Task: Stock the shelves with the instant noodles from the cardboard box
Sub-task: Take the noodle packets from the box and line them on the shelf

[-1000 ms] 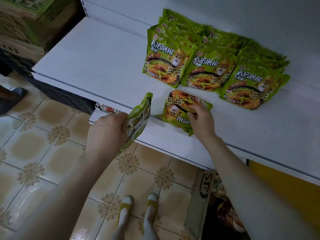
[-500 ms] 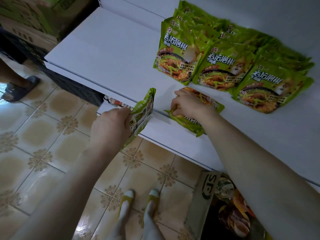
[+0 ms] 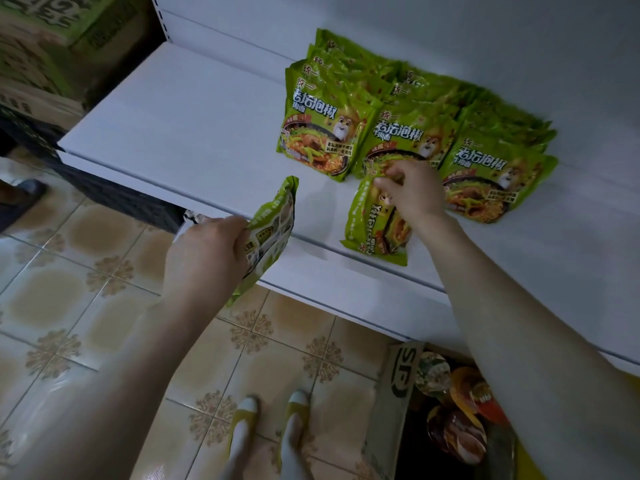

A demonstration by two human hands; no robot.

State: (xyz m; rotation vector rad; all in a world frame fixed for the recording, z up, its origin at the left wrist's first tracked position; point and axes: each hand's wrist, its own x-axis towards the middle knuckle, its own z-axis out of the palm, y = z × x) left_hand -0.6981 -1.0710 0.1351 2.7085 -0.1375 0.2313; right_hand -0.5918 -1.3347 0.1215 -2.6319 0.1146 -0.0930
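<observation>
Far to my left are stacked cartons and a black crate on the tiled floor. Next comes my left hand, fingers curled tight round a spare packet. I hold it on edge and tilted, its top corner over the front lip of the white shelf. Bare shelf lies beyond it, left of the stock.

Further right a loose packet lies flat near the lip, print upside down to me. Its long axis runs from the lip straight back towards the rows of packets. My right hand is at its far end, thumb and fingertips pinching that top edge, just beside the front packet of the middle row. So the packet I must shift lies below that hand and stretches back towards me, and the right hand is plainly the nearer one.

I reckon the next move is to swing it round and stand it against the middle row. Low on the right the cardboard box stands open on the floor, beneath my right forearm
</observation>
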